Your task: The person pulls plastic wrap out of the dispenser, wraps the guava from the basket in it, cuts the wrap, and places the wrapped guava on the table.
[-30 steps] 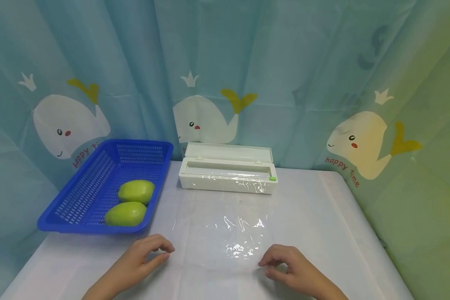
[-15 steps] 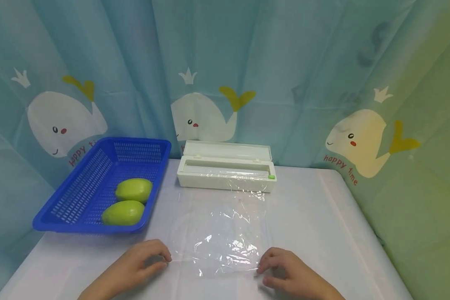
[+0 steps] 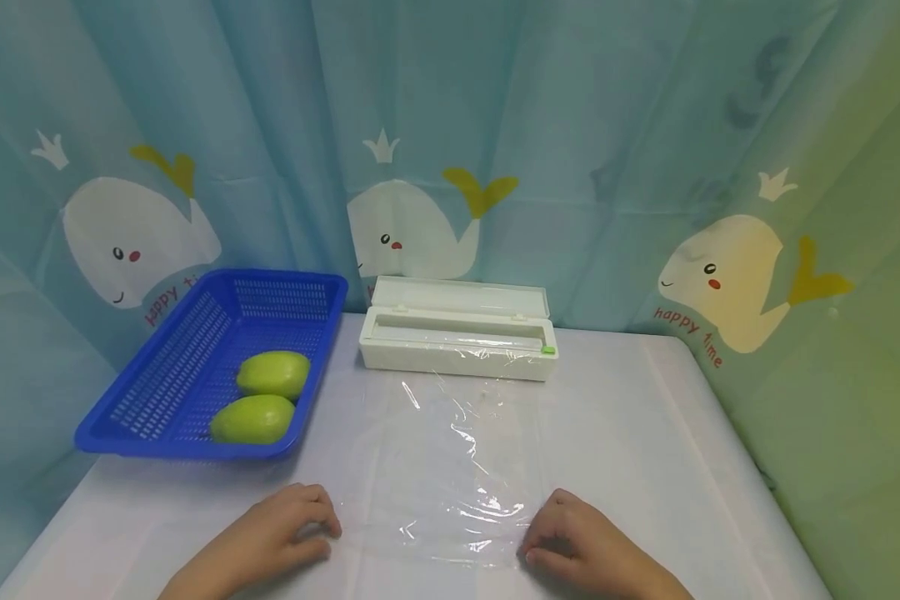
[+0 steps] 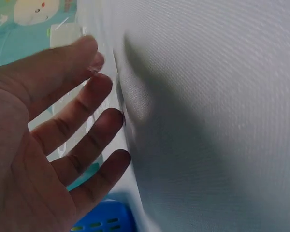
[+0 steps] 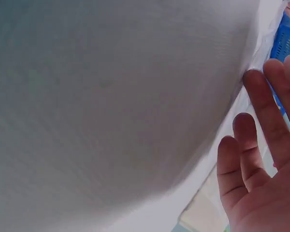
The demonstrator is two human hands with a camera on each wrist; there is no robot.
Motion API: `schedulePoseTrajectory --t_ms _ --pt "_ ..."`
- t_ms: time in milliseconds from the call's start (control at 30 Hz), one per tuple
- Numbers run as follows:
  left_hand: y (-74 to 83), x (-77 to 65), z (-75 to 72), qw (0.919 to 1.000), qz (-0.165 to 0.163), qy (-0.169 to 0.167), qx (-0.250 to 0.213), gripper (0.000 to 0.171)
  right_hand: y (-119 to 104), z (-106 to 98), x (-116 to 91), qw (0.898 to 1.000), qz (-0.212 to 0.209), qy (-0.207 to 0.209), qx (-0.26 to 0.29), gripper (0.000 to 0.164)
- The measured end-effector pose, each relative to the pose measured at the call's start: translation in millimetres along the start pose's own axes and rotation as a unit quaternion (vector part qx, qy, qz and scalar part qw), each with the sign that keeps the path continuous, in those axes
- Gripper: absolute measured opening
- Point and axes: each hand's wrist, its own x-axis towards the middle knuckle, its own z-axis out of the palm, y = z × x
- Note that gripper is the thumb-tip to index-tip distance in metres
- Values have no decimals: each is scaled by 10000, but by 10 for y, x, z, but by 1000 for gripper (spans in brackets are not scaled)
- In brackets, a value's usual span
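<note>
A sheet of clear plastic wrap (image 3: 450, 475) stretches over the white tabletop from an open wrap dispenser box (image 3: 453, 360) at the back. My left hand (image 3: 285, 529) pinches the sheet's front left corner; in the left wrist view, thumb and index fingertips (image 4: 88, 46) meet at the film while the other fingers spread loosely. At the front right corner, my right hand (image 3: 585, 542) holds the film between thumb and bent fingers. The right wrist view shows that hand (image 5: 268, 154) beside the white cloth, its thumb partly cut off by the frame. Inside the box lies the wrap roll (image 3: 457, 338).
A blue plastic basket (image 3: 180, 451) at the left holds two green oval fruits (image 3: 273, 373). The box's lid (image 3: 461, 297) leans back, and a green slider (image 3: 548, 351) sits at its right end. Behind hangs a whale-print curtain (image 3: 585, 167).
Both hands have come slightly nearer to the body, and the film's front edge has moved with them. The sheet now lies smoother between the hands and the box. Basket and fruits stay put.
</note>
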Motion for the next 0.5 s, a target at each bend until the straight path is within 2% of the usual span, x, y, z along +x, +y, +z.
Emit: schedulePoseTrajectory --t_ms 100,267,400,500 --pt "27 16 -19 9996 -170 -216 -64 7 -15 -3 5 9999 122 -10 71 15" --pt "64 21 -40 9993 -173 -335 -29 9 -15 -4 2 9990 228 103 362 15" --pt "96 24 -57 9989 -274 -387 -17 11 -1 -13 31 9992 103 183 331 16" --pt "129 39 -87 9984 -393 -396 -46 13 2 -45 92 9986 36 112 517 15"
